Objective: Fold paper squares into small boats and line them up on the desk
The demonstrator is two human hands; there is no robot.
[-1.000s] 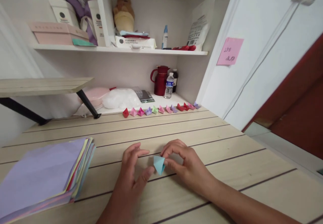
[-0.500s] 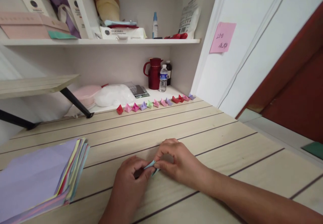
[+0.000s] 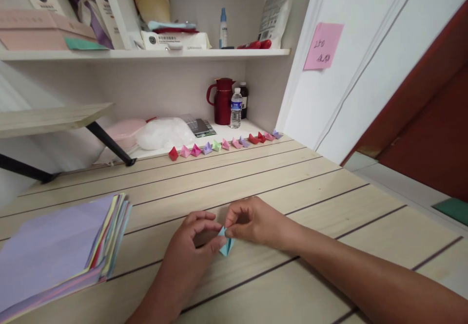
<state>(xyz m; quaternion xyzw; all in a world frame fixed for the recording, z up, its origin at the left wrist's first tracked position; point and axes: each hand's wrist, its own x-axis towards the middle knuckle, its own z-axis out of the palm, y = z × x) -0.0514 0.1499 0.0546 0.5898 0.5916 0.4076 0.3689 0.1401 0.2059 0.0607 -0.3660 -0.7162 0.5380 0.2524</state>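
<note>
A small light-blue folded paper boat (image 3: 225, 249) is between my hands, just above or on the wooden table. My right hand (image 3: 252, 221) pinches its upper part between thumb and index finger. My left hand (image 3: 193, 243) holds its left side, with the thumb against the paper and the index finger behind; the other fingers are loosely curled. The fingers cover part of the folds. Along the table's back edge stands a row of folded paper boats (image 3: 206, 147) in red, pink, purple and green.
A stack of coloured paper sheets (image 3: 54, 246) lies at left, purple on top. Behind it stands a small raised shelf (image 3: 54, 117) on black legs (image 3: 109, 142). At the back are a red jug (image 3: 223, 102), a water bottle (image 3: 236, 107) and a white plastic bag (image 3: 164, 134).
The blue paper has turned more upright, and more of its folded faces show. My left fingers have spread and shifted slightly. The view has tilted down a little.
</note>
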